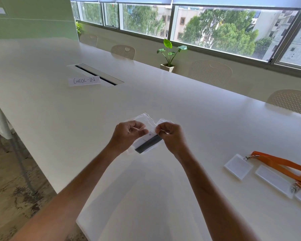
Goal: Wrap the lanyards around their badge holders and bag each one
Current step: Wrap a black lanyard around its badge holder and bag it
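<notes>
A clear plastic bag (pixel 143 117) is held above the white table (pixel 163 188) by both hands. Inside it sits a white badge holder (pixel 142 141) wrapped with a dark lanyard (pixel 149 143). My left hand (pixel 127 134) pinches the bag's top edge on the left. My right hand (pixel 170 136) pinches the same edge on the right. At the right of the table lie two empty badge holders, one (pixel 237 166) nearer the middle and one (pixel 274 180) beside it, with an orange lanyard (pixel 281 164) clipped on.
A paper sign reading CHECK-IN (pixel 84 80) stands by a cable slot (pixel 96 74) at the table's far left. Perforated chairs (pixel 210 70) line the far side under the windows. A potted plant (pixel 169 54) stands behind the table. The table's left edge drops to carpet.
</notes>
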Available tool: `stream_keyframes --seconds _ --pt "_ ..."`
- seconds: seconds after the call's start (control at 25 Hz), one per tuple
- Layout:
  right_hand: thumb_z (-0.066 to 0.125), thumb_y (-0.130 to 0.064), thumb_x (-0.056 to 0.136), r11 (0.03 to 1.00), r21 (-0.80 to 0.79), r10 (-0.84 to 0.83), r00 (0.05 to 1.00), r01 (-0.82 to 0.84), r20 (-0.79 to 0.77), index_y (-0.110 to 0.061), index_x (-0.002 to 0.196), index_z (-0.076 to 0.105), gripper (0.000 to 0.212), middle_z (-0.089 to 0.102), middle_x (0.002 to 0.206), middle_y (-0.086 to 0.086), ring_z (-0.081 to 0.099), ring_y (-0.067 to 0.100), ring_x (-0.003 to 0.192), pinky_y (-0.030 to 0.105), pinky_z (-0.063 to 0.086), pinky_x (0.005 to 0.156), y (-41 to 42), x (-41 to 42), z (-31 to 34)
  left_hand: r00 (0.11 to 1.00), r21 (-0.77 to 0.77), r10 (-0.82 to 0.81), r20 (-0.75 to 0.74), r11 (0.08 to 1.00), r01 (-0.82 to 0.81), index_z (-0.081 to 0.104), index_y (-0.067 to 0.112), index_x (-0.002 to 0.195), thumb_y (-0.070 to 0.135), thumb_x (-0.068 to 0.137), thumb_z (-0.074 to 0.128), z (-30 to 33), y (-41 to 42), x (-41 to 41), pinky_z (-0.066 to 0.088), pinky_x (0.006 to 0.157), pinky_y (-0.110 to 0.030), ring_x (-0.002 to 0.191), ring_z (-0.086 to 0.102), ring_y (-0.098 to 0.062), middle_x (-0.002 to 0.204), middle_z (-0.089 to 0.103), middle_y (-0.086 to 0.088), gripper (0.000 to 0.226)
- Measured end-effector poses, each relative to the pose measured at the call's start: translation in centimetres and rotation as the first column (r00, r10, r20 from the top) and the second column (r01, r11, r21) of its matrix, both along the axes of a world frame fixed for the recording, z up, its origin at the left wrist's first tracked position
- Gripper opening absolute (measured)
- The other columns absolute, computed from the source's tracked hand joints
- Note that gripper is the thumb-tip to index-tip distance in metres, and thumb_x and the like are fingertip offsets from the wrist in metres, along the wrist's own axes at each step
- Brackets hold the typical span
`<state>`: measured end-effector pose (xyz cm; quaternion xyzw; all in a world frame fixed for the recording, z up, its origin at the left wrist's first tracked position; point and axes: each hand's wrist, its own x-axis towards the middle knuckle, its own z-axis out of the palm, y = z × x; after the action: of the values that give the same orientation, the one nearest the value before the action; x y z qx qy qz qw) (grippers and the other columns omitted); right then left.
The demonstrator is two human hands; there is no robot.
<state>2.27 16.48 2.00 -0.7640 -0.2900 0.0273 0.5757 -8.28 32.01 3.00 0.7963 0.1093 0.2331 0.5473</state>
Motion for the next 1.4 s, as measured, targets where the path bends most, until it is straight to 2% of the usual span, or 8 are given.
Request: stream_keyframes --seconds 0.28,0.4,0.52,0.6,0.84,1.08,1.24,1.4 --pt "0.069 -0.007 0.08 0.998 0.07 0.013 0.999 -0.01 -0.049 -0.028 0.064 0.068 0.026 0.068 0.069 -0.012 0.062 0.005 0.069 0.022 0.044 0.07 0.2 0.5 -0.1 0.994 0.038 0.008 -0.112 0.999 -0.004 0.071 0.016 0.079 0.016 0.074 0.08 -1.4 1.3 -0.1 0.046 0.068 -0.02 0.066 0.055 -0.012 0.071 0.066 -0.002 0.01" --pt "0.071 -0.013 0.08 0.996 0.085 0.003 0.997 0.003 -0.073 -0.026 0.069 0.071 0.016 0.071 0.075 -0.008 0.064 0.005 0.07 0.023 0.045 0.069 0.1 0.6 -0.2 0.996 0.01 0.026 -0.083 1.0 -0.026 0.071 0.013 0.077 0.011 0.076 0.077 -1.7 1.0 0.2 0.048 0.068 -0.017 0.065 0.056 -0.01 0.072 0.066 -0.005 0.007" --pt "0.071 -0.022 0.081 0.992 0.118 -0.026 0.993 0.04 -0.113 -0.025 0.082 0.073 0.004 0.074 0.084 -0.006 0.068 0.009 0.079 0.023 0.048 0.069 -0.3 0.7 -0.3 0.998 -0.039 0.045 -0.032 0.998 -0.046 0.071 0.015 0.074 0.008 0.078 0.075 -2.0 0.5 0.8 0.047 0.064 -0.011 0.063 0.06 -0.001 0.07 0.068 0.006 0.009" --pt "0.071 -0.027 0.083 0.986 0.144 -0.058 0.985 0.081 -0.16 -0.025 0.09 0.072 0.008 0.074 0.086 -0.007 0.069 0.008 0.081 0.023 0.048 0.066 -0.9 1.0 -0.3 0.997 -0.094 0.076 -0.004 0.993 -0.076 0.071 0.015 0.074 0.007 0.079 0.074 -2.4 0.0 1.4 0.046 0.061 -0.008 0.064 0.061 0.003 0.07 0.068 0.008 0.01" --pt "0.066 -0.028 0.089 0.959 0.192 -0.17 0.966 0.207 -0.193 -0.026 0.087 0.07 0.005 0.071 0.078 -0.011 0.066 0.006 0.075 0.023 0.049 0.069 -4.2 2.4 -0.9 0.996 -0.298 0.085 -0.024 0.95 -0.088 0.068 0.013 0.073 0.005 0.08 0.072 -3.0 -2.4 4.8 0.052 0.067 -0.028 0.067 0.061 -0.009 0.072 0.067 0.0 0.011" --pt "0.065 -0.025 0.09 0.937 0.159 -0.262 0.928 0.31 -0.264 -0.02 0.114 0.062 0.025 0.071 0.09 0.001 0.067 0.018 0.081 0.027 0.048 0.07 -8.5 4.9 -1.6 0.996 -0.42 0.025 -0.083 0.906 -0.058 0.067 0.011 0.074 0.001 0.081 0.069 -2.6 -6.6 10.0 0.05 0.063 -0.024 0.068 0.059 -0.012 0.073 0.065 -0.001 0.012" --pt "0.064 -0.026 0.091 0.915 0.145 -0.324 0.901 0.376 -0.288 -0.018 0.117 0.061 0.027 0.071 0.095 0.005 0.067 0.02 0.083 0.025 0.045 0.069 -11.5 6.4 -2.0 0.988 -0.509 0.002 -0.155 0.857 -0.081 0.066 0.008 0.079 0.003 0.083 0.068 -3.2 -9.2 13.7 0.055 0.073 -0.034 0.074 0.06 -0.017 0.08 0.065 -0.006 0.007" --pt "0.065 -0.025 0.09 0.896 0.122 -0.38 0.879 0.427 -0.288 -0.018 0.116 0.061 0.027 0.07 0.096 0.007 0.068 0.021 0.086 0.028 0.051 0.077 -14.4 7.0 -2.7 0.97 -0.569 0.02 -0.24 0.807 -0.158 0.063 0.012 0.074 0.004 0.084 0.067 -3.8 -10.8 17.1 0.055 0.065 -0.031 0.071 0.061 -0.016 0.087 0.066 -0.009 0.014"
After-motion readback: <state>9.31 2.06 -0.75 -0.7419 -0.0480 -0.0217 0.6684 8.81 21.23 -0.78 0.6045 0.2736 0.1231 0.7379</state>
